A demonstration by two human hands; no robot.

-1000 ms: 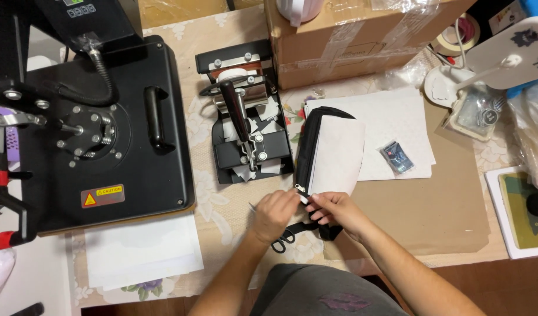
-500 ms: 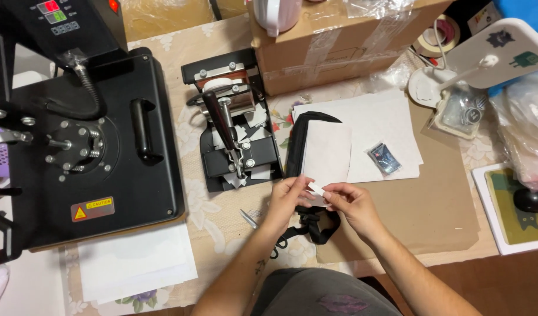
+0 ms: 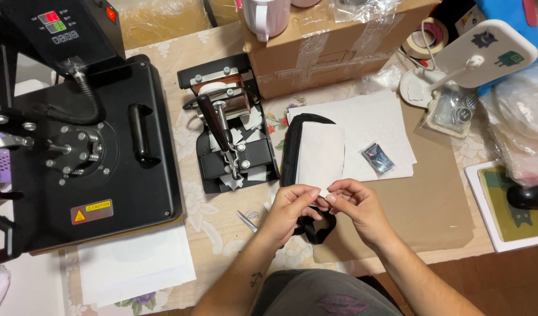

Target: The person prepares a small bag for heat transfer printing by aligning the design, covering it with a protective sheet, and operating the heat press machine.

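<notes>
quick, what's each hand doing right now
Left hand: fingers pinched shut on the bottom edge of the white paper sheet.
Right hand: fingertips pinched on that same edge.

Single head-worn view, steeply down, close over worktable [image 3: 433, 216]

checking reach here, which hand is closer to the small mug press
Left. The left hand sits just below and right of the mug press; the right hand is farther right.

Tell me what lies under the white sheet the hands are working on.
Under the white sheet lies a black fabric item, showing along the sheet's left and top edges. Left hand and right hand pinch the sheet's near edge. The fabric's middle is covered.
</notes>
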